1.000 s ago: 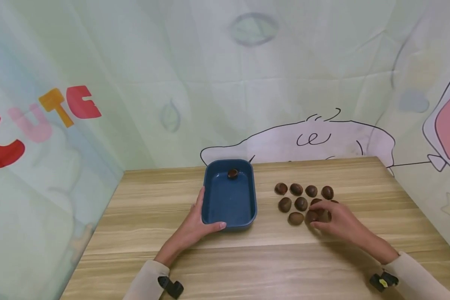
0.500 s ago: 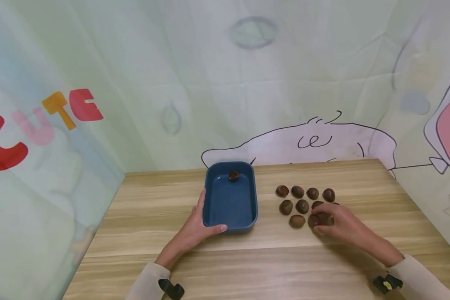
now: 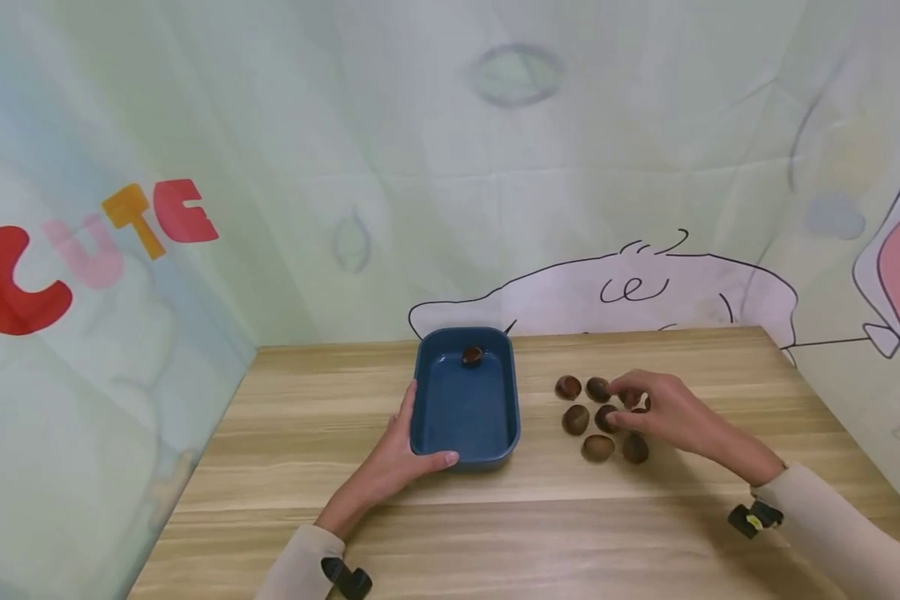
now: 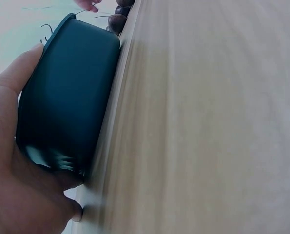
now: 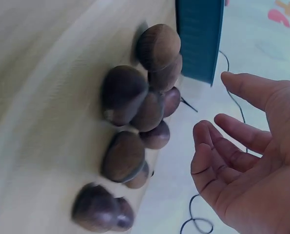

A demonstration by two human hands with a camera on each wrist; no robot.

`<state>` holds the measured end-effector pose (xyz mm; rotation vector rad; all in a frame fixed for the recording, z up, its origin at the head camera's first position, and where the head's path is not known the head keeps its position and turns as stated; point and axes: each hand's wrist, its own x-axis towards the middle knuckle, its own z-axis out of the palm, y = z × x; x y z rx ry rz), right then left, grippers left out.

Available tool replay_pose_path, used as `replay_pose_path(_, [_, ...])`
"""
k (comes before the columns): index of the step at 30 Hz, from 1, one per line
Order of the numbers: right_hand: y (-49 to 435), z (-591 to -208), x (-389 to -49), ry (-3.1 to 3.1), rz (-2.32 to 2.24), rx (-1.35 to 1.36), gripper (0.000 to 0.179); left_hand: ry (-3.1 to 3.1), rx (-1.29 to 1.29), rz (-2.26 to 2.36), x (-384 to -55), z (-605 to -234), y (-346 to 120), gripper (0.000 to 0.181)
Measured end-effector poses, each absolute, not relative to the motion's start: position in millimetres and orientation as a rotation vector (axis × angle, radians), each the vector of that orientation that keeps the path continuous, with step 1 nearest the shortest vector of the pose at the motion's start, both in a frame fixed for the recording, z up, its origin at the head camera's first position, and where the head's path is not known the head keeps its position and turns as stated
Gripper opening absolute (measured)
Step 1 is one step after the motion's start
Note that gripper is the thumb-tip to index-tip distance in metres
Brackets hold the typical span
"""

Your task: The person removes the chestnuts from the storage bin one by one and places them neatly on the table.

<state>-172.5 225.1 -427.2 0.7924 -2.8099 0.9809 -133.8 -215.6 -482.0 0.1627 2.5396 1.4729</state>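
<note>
A blue rectangular dish [image 3: 465,408] stands on the table, with one chestnut [image 3: 472,357] inside near its far end. My left hand [image 3: 393,454] holds the dish at its near left corner, thumb at the front rim and fingers along the left wall. In the left wrist view the dish's outer wall [image 4: 74,83] shows beside the thumb. My right hand [image 3: 671,412] hovers over the right part of a group of several brown chestnuts [image 3: 576,419]. Seen from the right wrist, that hand has its thumb and fingers apart, nothing between them. It hides some chestnuts in the head view.
The wood-grain table [image 3: 495,542] ends at a printed cloth backdrop [image 3: 307,192] behind and at the sides. A black wrist device [image 3: 347,577] sits at the left sleeve, another device [image 3: 755,518] at the right sleeve.
My right hand has lifted off the front-row chestnuts and moved toward the back of the group, uncovering a front chestnut. My left hand stays on the dish. The head view has shifted slightly.
</note>
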Motion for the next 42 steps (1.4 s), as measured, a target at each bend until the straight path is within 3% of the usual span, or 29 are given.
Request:
replay_pose_path(15, [181,-400,-206,-2.81,0.954,0.885,0.034,2.546,0.179,1.467,-134,-481,-217,0.132])
replay_pose_path(33, [119,-403,-241,-2.78,1.062,1.01,0.047,2.522,0.218,1.483,-136,-482,-217,0.131])
replay_pose_path(42, [88,-407,-256,-2.812,0.91,1.107,0.046,2.512,0.194,1.473,-135,-482,-217,0.131])
